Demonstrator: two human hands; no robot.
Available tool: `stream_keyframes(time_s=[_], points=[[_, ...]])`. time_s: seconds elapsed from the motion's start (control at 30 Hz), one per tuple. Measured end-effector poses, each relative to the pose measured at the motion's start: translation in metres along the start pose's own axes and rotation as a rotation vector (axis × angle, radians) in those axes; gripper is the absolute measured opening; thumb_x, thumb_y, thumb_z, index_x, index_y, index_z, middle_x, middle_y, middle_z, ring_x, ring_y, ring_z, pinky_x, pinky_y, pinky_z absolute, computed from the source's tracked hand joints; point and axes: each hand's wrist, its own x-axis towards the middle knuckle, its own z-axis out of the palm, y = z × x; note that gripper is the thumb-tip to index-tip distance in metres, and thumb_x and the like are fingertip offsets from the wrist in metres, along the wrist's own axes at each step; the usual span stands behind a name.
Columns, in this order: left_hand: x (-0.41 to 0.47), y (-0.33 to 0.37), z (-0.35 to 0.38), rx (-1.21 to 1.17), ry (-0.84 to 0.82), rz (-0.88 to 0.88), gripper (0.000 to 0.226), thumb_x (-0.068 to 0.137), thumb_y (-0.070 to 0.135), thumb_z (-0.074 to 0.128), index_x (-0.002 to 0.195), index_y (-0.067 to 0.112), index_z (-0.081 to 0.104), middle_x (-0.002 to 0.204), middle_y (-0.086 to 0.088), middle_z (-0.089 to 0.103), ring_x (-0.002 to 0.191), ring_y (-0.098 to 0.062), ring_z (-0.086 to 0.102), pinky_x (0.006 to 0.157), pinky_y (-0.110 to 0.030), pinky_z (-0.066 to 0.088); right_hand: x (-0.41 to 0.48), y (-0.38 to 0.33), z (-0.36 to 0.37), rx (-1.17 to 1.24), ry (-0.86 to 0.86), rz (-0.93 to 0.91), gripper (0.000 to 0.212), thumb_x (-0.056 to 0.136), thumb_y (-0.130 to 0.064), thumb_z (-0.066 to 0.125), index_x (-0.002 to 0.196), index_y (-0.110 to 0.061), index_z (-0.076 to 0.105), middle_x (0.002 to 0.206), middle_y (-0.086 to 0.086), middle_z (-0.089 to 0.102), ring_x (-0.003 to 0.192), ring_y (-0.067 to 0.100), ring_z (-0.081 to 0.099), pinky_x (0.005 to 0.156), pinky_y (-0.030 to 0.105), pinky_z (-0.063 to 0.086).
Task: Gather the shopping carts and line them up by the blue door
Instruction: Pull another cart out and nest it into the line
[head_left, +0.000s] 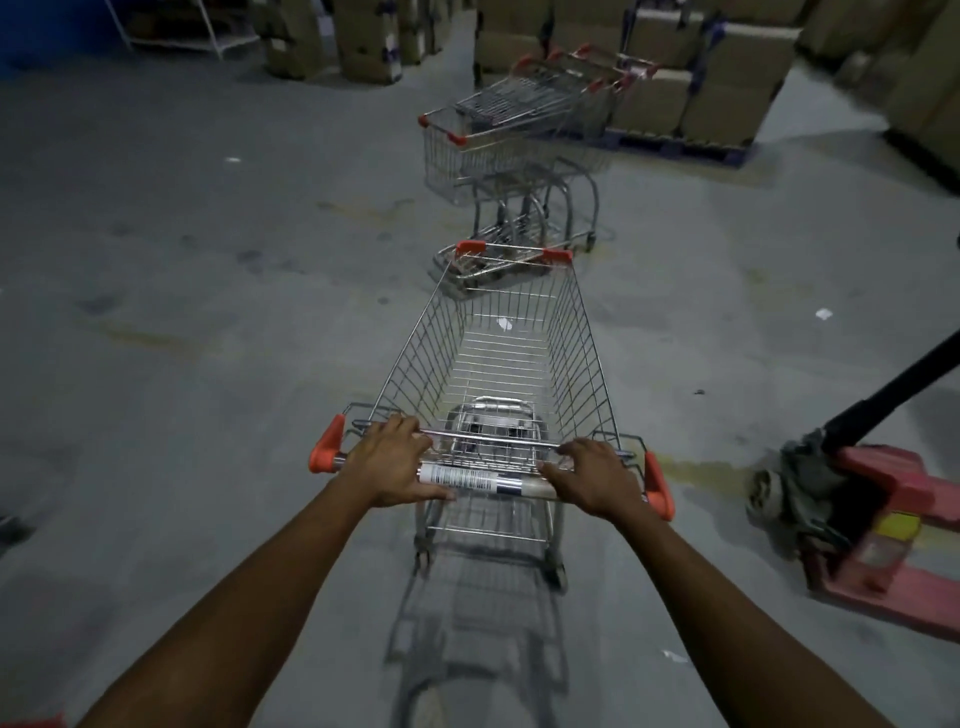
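Observation:
A wire shopping cart (498, 358) with orange corner caps stands straight in front of me on the grey floor. My left hand (395, 462) grips the left part of its handle bar (483, 480) and my right hand (592, 480) grips the right part. Ahead of the cart's nose, a row of several nested carts (519, 135) stands at an angle, its low front frame almost touching my cart's front edge. A patch of blue (47, 31) shows in the far top left corner; whether it is the door I cannot tell.
A red pallet jack (878, 519) with a black handle stands close on the right. Stacked cardboard boxes (691, 78) on a pallet fill the back right, more boxes (358, 41) the back middle. A white shelf frame (208, 31) stands at the back left. Bare floor stretches to the left.

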Motion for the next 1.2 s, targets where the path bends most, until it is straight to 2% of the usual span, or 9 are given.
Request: stream_keyframes(time_s=[0.13, 0.23, 0.27, 0.47, 0.57, 0.73, 0.93, 1.07, 1.2], points=[[0.057, -0.046, -0.011, 0.005, -0.046, 0.089, 0.114, 0.062, 0.106, 0.022, 0.135, 0.025, 0.056, 0.143, -0.007, 0.045, 0.132, -0.026, 0.039, 0.109, -0.052, 0.037, 0.047, -0.017, -0.002, 0.057, 0.077, 0.076, 0.059, 0.088, -0.063, 0.051, 0.122, -0.016, 0.064, 0.128, 0.007, 0.061, 0.120, 0.025, 0.050, 0.094, 0.041, 0.046], [0.095, -0.067, -0.023, 0.016, -0.018, 0.136, 0.121, 0.058, 0.107, 0.014, 0.134, 0.024, 0.058, 0.145, -0.008, 0.045, 0.132, -0.027, 0.040, 0.109, -0.050, 0.037, 0.079, -0.028, -0.010, 0.085, 0.181, 0.159, 0.041, 0.089, -0.055, 0.055, 0.108, -0.020, 0.065, 0.105, 0.003, 0.066, 0.092, 0.017, 0.056, 0.071, 0.034, 0.043], [0.109, -0.072, -0.028, 0.015, -0.012, 0.151, 0.123, 0.057, 0.107, 0.012, 0.136, 0.025, 0.057, 0.146, -0.008, 0.045, 0.133, -0.027, 0.040, 0.110, -0.050, 0.036, 0.090, -0.029, -0.014, 0.104, 0.202, 0.194, 0.037, 0.089, -0.053, 0.056, 0.105, -0.021, 0.066, 0.099, 0.001, 0.066, 0.086, 0.016, 0.056, 0.068, 0.032, 0.041], [0.194, -0.089, -0.057, 0.029, 0.046, 0.234, 0.118, 0.059, 0.104, 0.015, 0.133, 0.023, 0.058, 0.137, -0.008, 0.051, 0.126, -0.027, 0.045, 0.107, -0.048, 0.037, 0.171, -0.007, -0.044, 0.218, 0.255, 0.293, 0.026, 0.089, -0.048, 0.061, 0.092, -0.023, 0.067, 0.092, -0.001, 0.070, 0.092, 0.024, 0.065, 0.075, 0.034, 0.047], [0.247, -0.096, -0.068, 0.049, 0.057, 0.241, 0.107, 0.065, 0.101, 0.026, 0.126, 0.022, 0.063, 0.134, -0.007, 0.053, 0.124, -0.026, 0.046, 0.106, -0.046, 0.037, 0.219, 0.007, -0.062, 0.233, 0.263, 0.318, 0.025, 0.089, -0.051, 0.060, 0.088, -0.027, 0.064, 0.088, -0.005, 0.069, 0.086, 0.021, 0.064, 0.075, 0.035, 0.050], [0.341, -0.103, -0.096, 0.062, 0.058, 0.263, 0.101, 0.068, 0.100, 0.030, 0.120, 0.020, 0.064, 0.131, -0.007, 0.054, 0.121, -0.026, 0.047, 0.103, -0.048, 0.040, 0.302, 0.029, -0.099, 0.253, 0.281, 0.354, 0.024, 0.088, -0.051, 0.061, 0.086, -0.027, 0.061, 0.085, -0.005, 0.069, 0.078, 0.018, 0.065, 0.077, 0.038, 0.054], [0.453, -0.114, -0.129, 0.046, -0.009, 0.294, 0.101, 0.071, 0.098, 0.033, 0.136, 0.025, 0.057, 0.144, -0.008, 0.046, 0.131, -0.028, 0.041, 0.110, -0.051, 0.034, 0.395, 0.052, -0.139, 0.260, 0.279, 0.387, 0.025, 0.088, -0.048, 0.061, 0.096, -0.024, 0.066, 0.099, 0.001, 0.071, 0.090, 0.021, 0.065, 0.082, 0.040, 0.054], [0.520, -0.119, -0.146, 0.078, -0.002, 0.334, 0.109, 0.065, 0.103, 0.022, 0.127, 0.022, 0.062, 0.145, -0.007, 0.047, 0.131, -0.026, 0.042, 0.110, -0.050, 0.035, 0.443, 0.067, -0.163, 0.260, 0.278, 0.404, 0.026, 0.088, -0.044, 0.062, 0.099, -0.021, 0.067, 0.102, 0.004, 0.071, 0.095, 0.024, 0.065, 0.082, 0.039, 0.052], [0.590, -0.119, -0.161, 0.125, 0.024, 0.398, 0.112, 0.063, 0.103, 0.015, 0.120, 0.021, 0.066, 0.140, -0.006, 0.051, 0.127, -0.025, 0.045, 0.108, -0.045, 0.036, 0.486, 0.089, -0.182, 0.259, 0.310, 0.429, 0.024, 0.089, -0.042, 0.060, 0.097, -0.021, 0.067, 0.099, 0.004, 0.071, 0.089, 0.023, 0.063, 0.074, 0.034, 0.048]])
